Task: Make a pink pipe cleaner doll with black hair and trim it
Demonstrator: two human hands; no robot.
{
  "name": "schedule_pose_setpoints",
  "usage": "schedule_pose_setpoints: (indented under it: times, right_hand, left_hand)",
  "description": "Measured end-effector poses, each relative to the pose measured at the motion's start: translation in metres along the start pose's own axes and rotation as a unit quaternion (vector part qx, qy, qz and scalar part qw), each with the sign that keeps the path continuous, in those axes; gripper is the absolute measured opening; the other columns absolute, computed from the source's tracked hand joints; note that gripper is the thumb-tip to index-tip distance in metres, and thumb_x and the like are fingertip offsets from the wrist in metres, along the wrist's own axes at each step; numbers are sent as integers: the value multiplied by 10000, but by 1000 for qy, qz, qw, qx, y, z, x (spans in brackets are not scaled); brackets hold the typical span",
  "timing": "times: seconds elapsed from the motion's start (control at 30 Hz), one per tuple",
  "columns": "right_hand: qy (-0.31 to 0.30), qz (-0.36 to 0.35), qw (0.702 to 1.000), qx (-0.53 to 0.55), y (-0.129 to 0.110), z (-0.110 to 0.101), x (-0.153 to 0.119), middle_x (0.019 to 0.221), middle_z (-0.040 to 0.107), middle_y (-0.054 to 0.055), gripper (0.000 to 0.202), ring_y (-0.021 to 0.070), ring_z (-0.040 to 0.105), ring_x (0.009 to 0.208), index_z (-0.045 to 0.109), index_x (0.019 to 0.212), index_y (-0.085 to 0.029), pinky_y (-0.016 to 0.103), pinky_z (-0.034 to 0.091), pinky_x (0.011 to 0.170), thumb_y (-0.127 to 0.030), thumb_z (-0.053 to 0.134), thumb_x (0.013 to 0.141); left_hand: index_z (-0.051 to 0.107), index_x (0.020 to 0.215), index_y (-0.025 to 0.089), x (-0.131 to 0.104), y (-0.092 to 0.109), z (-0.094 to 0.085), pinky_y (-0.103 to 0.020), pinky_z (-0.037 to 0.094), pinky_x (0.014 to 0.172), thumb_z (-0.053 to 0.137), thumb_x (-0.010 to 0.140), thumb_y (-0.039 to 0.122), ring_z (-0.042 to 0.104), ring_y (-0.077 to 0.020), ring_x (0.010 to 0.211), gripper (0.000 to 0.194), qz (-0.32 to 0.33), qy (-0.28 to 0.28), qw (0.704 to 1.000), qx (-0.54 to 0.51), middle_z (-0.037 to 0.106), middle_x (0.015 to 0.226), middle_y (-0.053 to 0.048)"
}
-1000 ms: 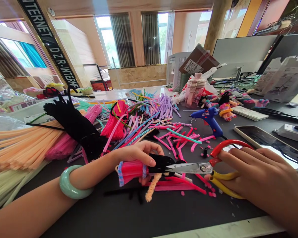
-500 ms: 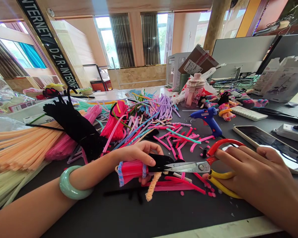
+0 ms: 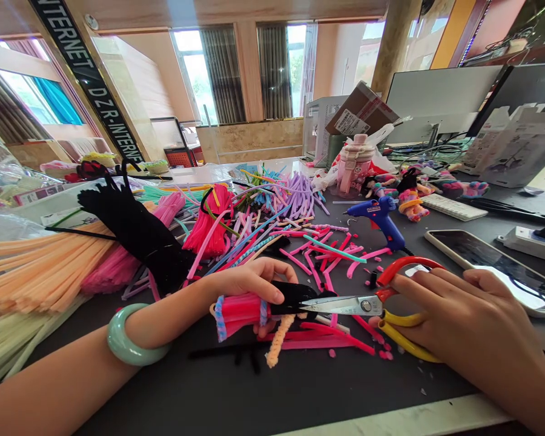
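Observation:
My left hand is closed around a pipe-cleaner doll, which lies on its side. The doll has a pink skirt trimmed in blue and lilac, a black upper part and a peach arm hanging down. In my right hand are scissors with one red and one yellow handle. Their blades point left and rest at the doll's black part; the tips are hard to make out against it. Beneath the doll lie pink pipe cleaners and a black piece.
Cut pink pieces litter the table beyond my hands. A blue glue gun and a phone are at right. Bundles of black, peach and purple pipe cleaners lie left and behind. A pink bottle stands farther back.
Almost nothing differs. The view has shifted very slightly, while both hands, the doll and the scissors keep the same places relative to each other.

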State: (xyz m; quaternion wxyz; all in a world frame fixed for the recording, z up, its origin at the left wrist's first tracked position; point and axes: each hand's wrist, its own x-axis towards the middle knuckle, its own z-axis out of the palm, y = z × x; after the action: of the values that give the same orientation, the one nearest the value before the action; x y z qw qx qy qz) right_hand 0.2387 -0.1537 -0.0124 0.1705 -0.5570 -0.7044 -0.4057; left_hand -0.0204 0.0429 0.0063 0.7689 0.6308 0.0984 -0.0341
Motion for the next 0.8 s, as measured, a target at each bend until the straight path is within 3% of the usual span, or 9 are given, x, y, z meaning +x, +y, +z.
schedule_pose_setpoints:
  times: [0.27, 0.5, 0.8]
  right_hand:
    - [-3, 8, 1000, -20, 0, 0, -3, 661, 636, -23, 112, 156, 573, 608, 642, 816, -267, 335, 325, 699, -292, 537, 845]
    - [1, -13, 1000, -21, 1, 0, -2, 637, 628, -29, 109, 154, 598, 598, 617, 796, -255, 336, 334, 703, -239, 519, 841]
    - [16, -19, 1000, 18, 5, 5, -5, 662, 649, -33, 129, 143, 600, 603, 590, 861, -260, 320, 334, 687, -173, 508, 812]
  left_hand:
    - [655, 816, 145, -2, 1, 4, -200, 444, 447, 926, 551, 381, 598, -117, 460, 447, 1, 38, 999, -2, 710, 649, 2]
    - [665, 815, 136, 0, 1, 1, -188, 469, 497, 941, 527, 372, 611, -106, 500, 464, -7, 40, 999, 3, 726, 673, -6]
    - [646, 850, 143, -1, 1, 0, -198, 428, 434, 918, 572, 365, 617, -137, 484, 448, -9, 26, 1000, -3, 715, 655, -15]
